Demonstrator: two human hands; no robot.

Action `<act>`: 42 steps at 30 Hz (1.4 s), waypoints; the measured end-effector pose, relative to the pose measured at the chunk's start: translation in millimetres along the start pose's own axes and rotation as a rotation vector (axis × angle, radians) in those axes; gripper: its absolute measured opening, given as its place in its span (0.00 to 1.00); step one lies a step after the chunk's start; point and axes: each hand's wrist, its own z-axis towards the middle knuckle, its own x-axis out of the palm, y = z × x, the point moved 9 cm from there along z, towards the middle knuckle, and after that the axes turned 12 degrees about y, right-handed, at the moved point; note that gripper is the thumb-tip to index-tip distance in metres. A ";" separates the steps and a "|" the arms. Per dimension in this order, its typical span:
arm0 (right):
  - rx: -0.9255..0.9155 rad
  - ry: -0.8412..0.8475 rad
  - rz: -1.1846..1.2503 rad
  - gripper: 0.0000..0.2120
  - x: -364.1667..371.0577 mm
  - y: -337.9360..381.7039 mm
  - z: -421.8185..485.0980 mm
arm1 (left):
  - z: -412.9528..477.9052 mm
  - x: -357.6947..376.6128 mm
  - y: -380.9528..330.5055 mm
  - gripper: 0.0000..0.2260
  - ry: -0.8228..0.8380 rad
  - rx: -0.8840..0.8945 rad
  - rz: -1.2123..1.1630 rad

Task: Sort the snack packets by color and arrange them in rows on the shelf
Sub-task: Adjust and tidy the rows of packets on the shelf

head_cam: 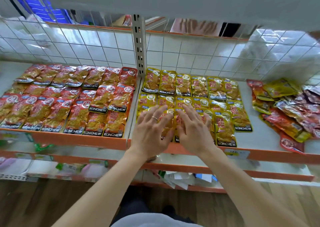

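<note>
Red snack packets (65, 98) lie in overlapping rows on the left half of the shelf (270, 136). Yellow packets (199, 88) fill rows on the right half, just past the upright post. A loose mixed pile of red, yellow and dark packets (287, 109) sits at the far right. My left hand (152, 129) and my right hand (192, 128) rest flat, fingers spread, on the front yellow packets near the shelf's front edge. Neither hand grips a packet. A ring shows on my left hand.
A slotted metal post (139, 43) divides the shelf, backed by a white wire grid (86, 43). The orange front lip (78, 138) runs along the edge. Lower shelves hold blurred goods. A white bag (277, 53) sits behind the grid at right.
</note>
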 end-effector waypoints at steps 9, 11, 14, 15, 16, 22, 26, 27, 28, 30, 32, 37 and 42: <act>0.055 0.064 -0.115 0.24 12.6 -1.3 -9.5 | -3.3 25.0 5.9 0.26 0.317 -0.175 0.057; 0.065 0.059 -0.101 0.25 13.1 -0.1 -12.6 | -3.8 25.2 5.6 0.27 0.333 -0.188 0.043; 0.073 0.075 -0.120 0.25 17.5 -1.6 -15.3 | -3.2 24.8 5.4 0.27 0.353 -0.199 0.025; 0.072 0.077 -0.126 0.26 17.8 -2.2 -15.3 | -2.7 24.4 5.8 0.27 0.361 -0.200 0.021; 0.068 0.076 -0.132 0.26 18.0 -2.7 -14.8 | -2.0 24.2 6.1 0.27 0.364 -0.199 0.017; 0.064 0.016 -0.207 0.26 20.6 -2.9 -16.0 | -3.7 21.2 3.1 0.26 0.276 -0.173 0.064; 0.074 0.014 -0.226 0.26 21.5 -4.2 -14.7 | -3.0 21.7 3.6 0.26 0.239 -0.164 0.082; 0.075 0.010 -0.228 0.26 20.7 -4.3 -14.2 | -2.8 21.7 4.0 0.25 0.230 -0.162 0.084; 0.076 0.009 -0.233 0.27 20.4 -4.8 -13.8 | -2.5 21.4 4.0 0.25 0.218 -0.156 0.085; 0.076 0.009 -0.254 0.28 21.3 -5.0 -13.8 | -2.5 20.0 3.4 0.25 0.193 -0.142 0.083; 0.064 -0.006 -0.265 0.29 22.9 -4.1 -15.4 | -4.0 19.9 2.9 0.26 0.198 -0.135 0.070; 0.022 -0.095 -0.117 0.25 12.8 -3.6 -25.8 | -8.4 19.3 2.7 0.30 0.270 -0.115 0.046; 0.095 -0.210 0.022 0.30 -13.1 -11.3 -61.5 | -9.0 12.3 5.0 0.32 0.238 -0.076 0.019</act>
